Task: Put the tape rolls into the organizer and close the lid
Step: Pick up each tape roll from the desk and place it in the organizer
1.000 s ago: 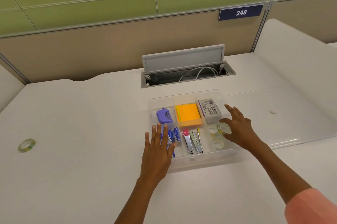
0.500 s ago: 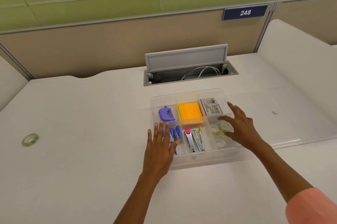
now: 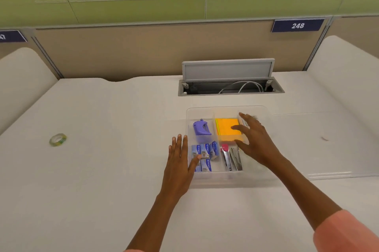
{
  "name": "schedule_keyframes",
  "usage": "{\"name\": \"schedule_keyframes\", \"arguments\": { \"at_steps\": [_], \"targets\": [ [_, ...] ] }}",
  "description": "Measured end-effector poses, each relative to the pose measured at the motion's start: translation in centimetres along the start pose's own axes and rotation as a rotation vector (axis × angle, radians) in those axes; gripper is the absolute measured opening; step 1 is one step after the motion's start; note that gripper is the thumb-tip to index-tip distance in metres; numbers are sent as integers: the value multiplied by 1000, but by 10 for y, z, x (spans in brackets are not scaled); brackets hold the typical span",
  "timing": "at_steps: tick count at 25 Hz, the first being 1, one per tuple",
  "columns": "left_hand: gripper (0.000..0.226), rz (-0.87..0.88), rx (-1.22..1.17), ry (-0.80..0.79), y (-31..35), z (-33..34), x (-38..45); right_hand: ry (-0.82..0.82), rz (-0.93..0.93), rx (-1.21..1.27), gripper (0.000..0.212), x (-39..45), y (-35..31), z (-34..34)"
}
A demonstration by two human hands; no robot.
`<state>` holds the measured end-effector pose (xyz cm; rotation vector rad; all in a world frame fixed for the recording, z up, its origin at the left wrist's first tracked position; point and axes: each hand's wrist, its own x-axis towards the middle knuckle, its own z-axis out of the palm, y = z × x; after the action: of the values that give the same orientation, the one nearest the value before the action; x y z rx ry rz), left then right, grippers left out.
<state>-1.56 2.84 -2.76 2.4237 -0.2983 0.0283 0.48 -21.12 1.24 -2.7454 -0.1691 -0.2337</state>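
Both my hands, left (image 3: 178, 166) and right (image 3: 256, 141), fingers spread empty at the organizer (image 3: 225, 179); next, fetch the tape roll (image 3: 58, 139) near the worktop's left edge.

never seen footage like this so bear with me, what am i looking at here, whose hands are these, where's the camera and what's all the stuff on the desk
There is no machine here: a person wears a wide-angle camera on the head, so this single picture looks forward and down at their own two bare hands.

On the white desk stands a clear plastic organizer split into compartments. In it you can see a purple tool, orange sticky notes, small blue boxes and a stapler.

The left hand lies flat at the organizer's left edge. The right hand hovers open over its right side and hides what is beneath. Neither hand holds anything.

One tape roll lies alone, far left on the desk. A clear flat panel, probably the lid, lies to the right of the organizer. Behind is an open cable hatch.
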Motion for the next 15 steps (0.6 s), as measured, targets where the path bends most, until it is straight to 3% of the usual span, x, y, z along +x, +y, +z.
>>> {"name": "schedule_keyframes", "arguments": {
  "at_steps": [8,15],
  "targets": [
    [67,-213,81,149,-72,-49,-35,-142,-227,115,40,39,-113,52],
    [77,-362,183,226,-143,-98,-61,-272,-421,152,38,67,-205,107]
  ]
}}
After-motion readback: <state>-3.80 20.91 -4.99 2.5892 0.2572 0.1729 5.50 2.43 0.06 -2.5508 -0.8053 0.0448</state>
